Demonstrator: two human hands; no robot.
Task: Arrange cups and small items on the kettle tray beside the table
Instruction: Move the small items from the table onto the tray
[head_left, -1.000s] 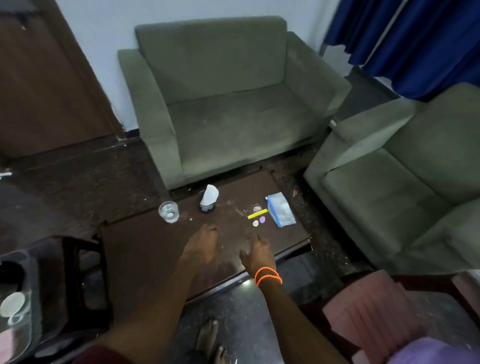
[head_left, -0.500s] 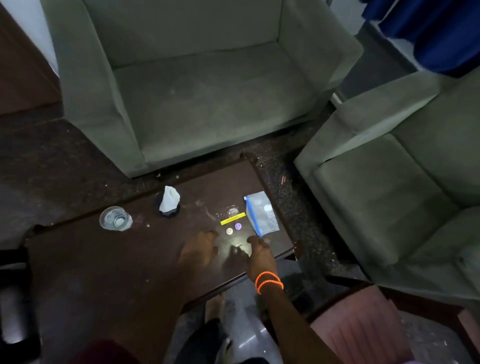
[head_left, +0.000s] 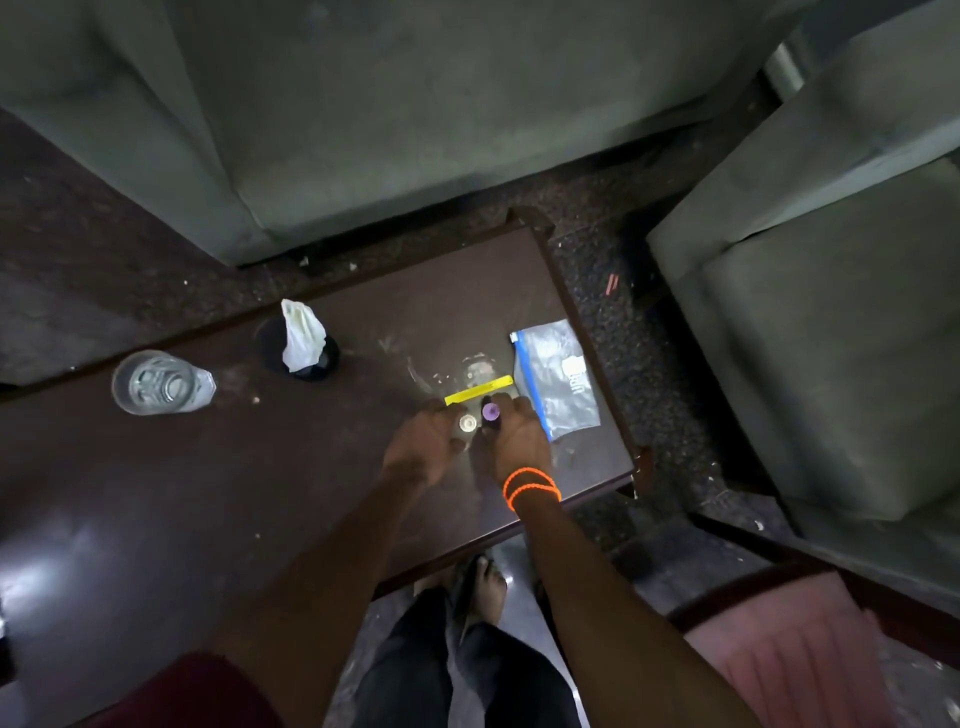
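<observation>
On the dark wooden table (head_left: 208, 493) lie two small round items, a whitish one (head_left: 467, 423) and a purple one (head_left: 491, 412), just in front of a yellow strip (head_left: 478, 389). My left hand (head_left: 423, 448) has its fingertips curled around the whitish item. My right hand (head_left: 520, 441), with orange bands at the wrist, pinches the purple item between thumb and finger. Both items still rest on the table. A clear glass (head_left: 156, 382) stands at the left, and a black cup (head_left: 304, 351) holding a white tissue stands behind the middle. The kettle tray is out of view.
A zip bag (head_left: 560, 384) with a blue strip lies right of my hands, near the table's right edge. Green sofas stand beyond the table (head_left: 415, 104) and to the right (head_left: 831, 312). A pink cushioned seat (head_left: 795, 654) is at lower right. My feet are under the table's near edge.
The camera has leaned in and down over the table. Both hands have moved forward from the table's front part and closed around the two small round items.
</observation>
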